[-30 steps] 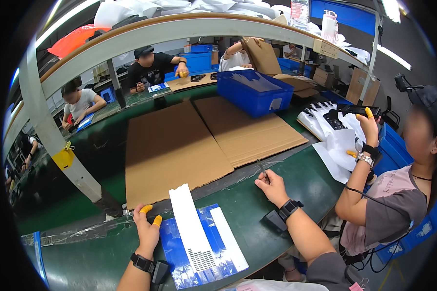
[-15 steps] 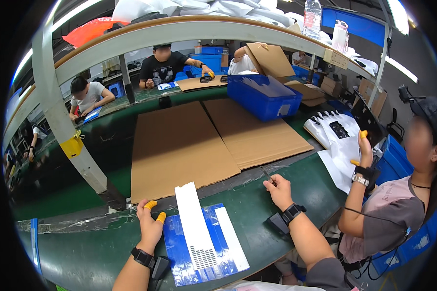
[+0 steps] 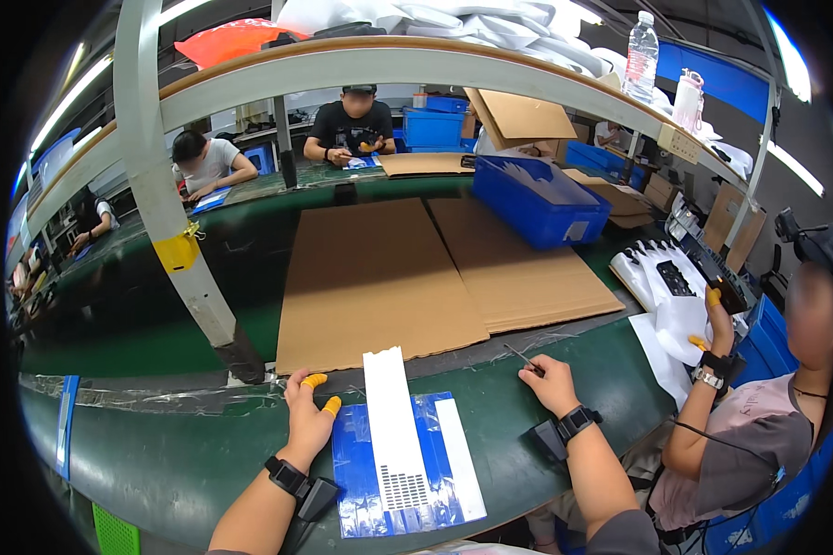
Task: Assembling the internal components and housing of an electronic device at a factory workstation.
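Note:
My left hand [image 3: 309, 413] rests at the left edge of a blue board [image 3: 354, 504], its fingers apart, holding nothing. Yellow finger covers sit on its thumb and one finger. Across the board lies a white strip [image 3: 391, 407] with rows of small dark stickers [image 3: 404, 487] at its near end and a torn far end. A narrower white strip [image 3: 460, 458] runs along the board's right side. To the right, above the green bench, my right hand [image 3: 551, 384] is closed around thin, dark tweezers [image 3: 520, 357], their tip pointing away to the left.
Flat cardboard sheets [image 3: 379, 287] lie beyond the bench, with a blue bin [image 3: 537, 199] on their far right. A metal post [image 3: 180, 222] stands at the left. On my right a person holds a dark panel [image 3: 720, 282] beside white foam sheets [image 3: 652, 268]. Others sit across.
The whole view has shifted, so things appear farther right. Across the bench, a person has drawn an outstretched arm back in. The neighbour's dark panel is tilted lower. My hands stay nearly in place.

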Demonstrator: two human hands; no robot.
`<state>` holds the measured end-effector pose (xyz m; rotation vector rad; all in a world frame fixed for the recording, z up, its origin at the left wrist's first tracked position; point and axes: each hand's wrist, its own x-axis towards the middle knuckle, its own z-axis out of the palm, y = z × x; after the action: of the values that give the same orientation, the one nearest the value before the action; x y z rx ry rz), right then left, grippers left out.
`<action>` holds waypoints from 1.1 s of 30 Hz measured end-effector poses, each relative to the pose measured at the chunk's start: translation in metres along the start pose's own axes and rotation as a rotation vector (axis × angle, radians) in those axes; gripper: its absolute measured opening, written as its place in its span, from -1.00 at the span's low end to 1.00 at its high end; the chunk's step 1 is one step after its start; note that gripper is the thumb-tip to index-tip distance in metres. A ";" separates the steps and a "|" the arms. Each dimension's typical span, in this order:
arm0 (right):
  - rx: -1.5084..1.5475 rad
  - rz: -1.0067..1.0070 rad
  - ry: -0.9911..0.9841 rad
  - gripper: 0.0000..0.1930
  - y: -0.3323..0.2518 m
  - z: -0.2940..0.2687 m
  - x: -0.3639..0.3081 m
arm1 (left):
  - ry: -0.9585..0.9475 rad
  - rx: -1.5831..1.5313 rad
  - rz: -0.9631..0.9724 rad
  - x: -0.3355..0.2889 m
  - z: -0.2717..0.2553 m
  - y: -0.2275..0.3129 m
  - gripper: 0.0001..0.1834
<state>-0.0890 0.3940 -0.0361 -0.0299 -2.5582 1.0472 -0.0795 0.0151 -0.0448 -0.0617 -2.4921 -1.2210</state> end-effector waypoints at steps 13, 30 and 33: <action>0.025 0.002 -0.001 -0.83 -0.003 -0.002 0.002 | -0.023 0.005 0.014 0.003 0.001 0.000 -0.63; 0.023 -0.016 -0.004 -0.84 0.002 -0.002 0.001 | -0.032 0.019 0.058 0.001 0.001 -0.001 -0.63; 0.015 -0.039 -0.004 -0.84 0.003 -0.001 0.002 | -0.040 0.015 0.050 0.002 0.002 -0.003 -0.63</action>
<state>-0.0905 0.3968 -0.0371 0.0260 -2.5441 1.0525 -0.0823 0.0145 -0.0473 -0.1452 -2.5179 -1.1923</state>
